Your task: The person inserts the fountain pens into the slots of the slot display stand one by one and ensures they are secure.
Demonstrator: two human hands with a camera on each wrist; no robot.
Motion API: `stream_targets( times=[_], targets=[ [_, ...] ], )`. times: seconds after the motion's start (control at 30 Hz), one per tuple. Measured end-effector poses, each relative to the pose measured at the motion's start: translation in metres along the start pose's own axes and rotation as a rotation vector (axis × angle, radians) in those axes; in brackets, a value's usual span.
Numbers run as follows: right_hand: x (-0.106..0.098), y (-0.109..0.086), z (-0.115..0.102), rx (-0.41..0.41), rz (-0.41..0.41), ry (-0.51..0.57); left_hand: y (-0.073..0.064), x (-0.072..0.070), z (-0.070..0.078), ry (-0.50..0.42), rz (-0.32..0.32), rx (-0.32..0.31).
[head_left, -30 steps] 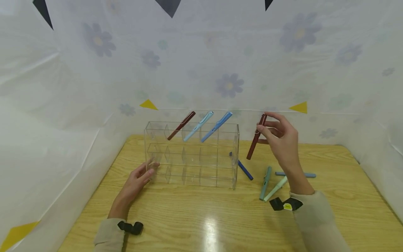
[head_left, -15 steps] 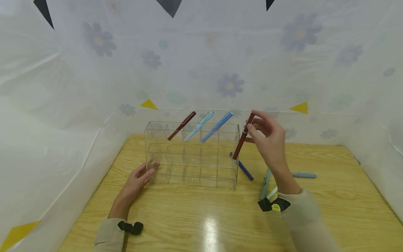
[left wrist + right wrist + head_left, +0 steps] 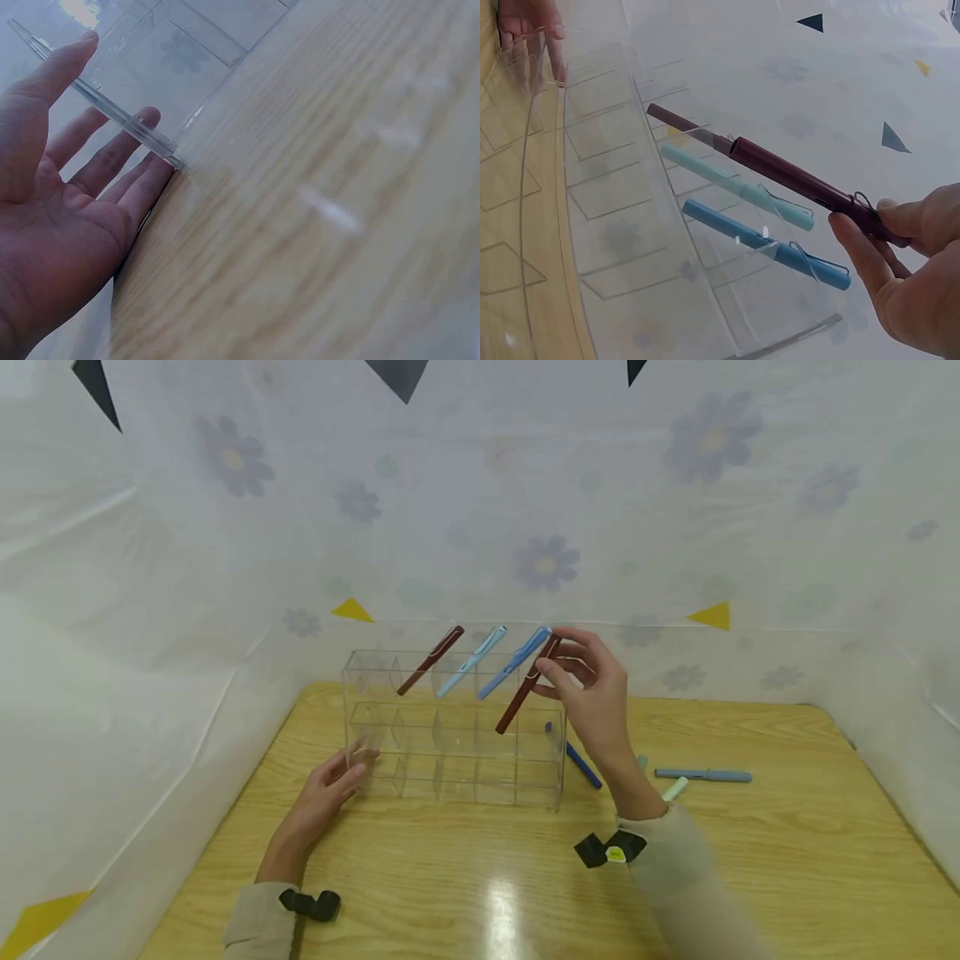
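Observation:
My right hand [image 3: 596, 693] pinches a capped dark red pen [image 3: 517, 702] near its clip end, between thumb and fingers. The pen slants down to the left, its lower end overlapping the right part of a clear acrylic pen rack [image 3: 564, 760] in the head view. Three pens lean in the rack's top row: a dark red one [image 3: 431, 662], a light blue one [image 3: 472, 662] and a blue one [image 3: 765, 244]. My left hand [image 3: 82, 195] is at the rack's left side, its fairly straight fingers against the side panel and the thumb apart from them.
On the wooden table [image 3: 420, 885], a dark blue pen [image 3: 583, 766] lies by the rack's right side. Farther right are a grey-blue pen [image 3: 702, 775], a pale green pen [image 3: 677, 788] and a green pen mostly hidden behind my right wrist. White flowered sheeting [image 3: 465, 527] encloses the table.
My right hand has moved left with the dark red pen, from beside the rack to its right part, and the pen tilts more. The left hand stays at the rack's side.

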State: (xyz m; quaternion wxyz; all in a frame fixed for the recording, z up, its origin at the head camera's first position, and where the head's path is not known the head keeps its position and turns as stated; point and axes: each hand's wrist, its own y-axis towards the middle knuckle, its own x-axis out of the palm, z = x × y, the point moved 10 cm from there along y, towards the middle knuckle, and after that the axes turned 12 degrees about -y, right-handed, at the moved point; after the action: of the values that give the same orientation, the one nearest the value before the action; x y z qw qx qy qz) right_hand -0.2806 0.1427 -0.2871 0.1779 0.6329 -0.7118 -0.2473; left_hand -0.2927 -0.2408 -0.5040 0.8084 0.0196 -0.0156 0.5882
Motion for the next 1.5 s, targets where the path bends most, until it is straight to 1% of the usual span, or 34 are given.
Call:
stream_targets(
  times=[0.27,0.4,0.53,0.67,0.8,1.03,1.17,1.33,1.5],
  targets=[
    [0.024,0.002,0.009,-0.003,0.025,0.026,0.001,-0.003,0.0,0.008,0.009,0.005],
    [0.036,0.002,0.01,-0.015,0.037,0.006,0.0,-0.004,-0.001,0.004,0.011,0.004],
    [0.046,0.001,0.014,-0.009,0.047,-0.011,-0.001,-0.003,-0.001,-0.004,0.012,-0.003],
    [0.057,-0.002,0.017,-0.006,0.06,-0.054,-0.002,-0.003,0.0,0.01,0.028,-0.016],
    [0.069,-0.005,0.016,-0.028,0.067,-0.104,-0.003,-0.002,0.001,0.019,0.022,-0.008],
    [0.087,-0.015,0.018,-0.04,0.076,-0.185,-0.002,0.0,0.002,-0.028,-0.005,0.018],
    [0.097,-0.018,0.026,-0.05,0.068,-0.18,-0.001,0.0,0.001,-0.041,-0.01,0.026],
    [0.107,-0.022,0.039,-0.001,0.051,-0.172,-0.002,-0.001,0.0,-0.042,-0.007,0.024],
    [0.114,-0.025,0.043,0.02,0.027,-0.21,-0.002,0.001,0.0,-0.042,-0.006,0.014]
  ],
)
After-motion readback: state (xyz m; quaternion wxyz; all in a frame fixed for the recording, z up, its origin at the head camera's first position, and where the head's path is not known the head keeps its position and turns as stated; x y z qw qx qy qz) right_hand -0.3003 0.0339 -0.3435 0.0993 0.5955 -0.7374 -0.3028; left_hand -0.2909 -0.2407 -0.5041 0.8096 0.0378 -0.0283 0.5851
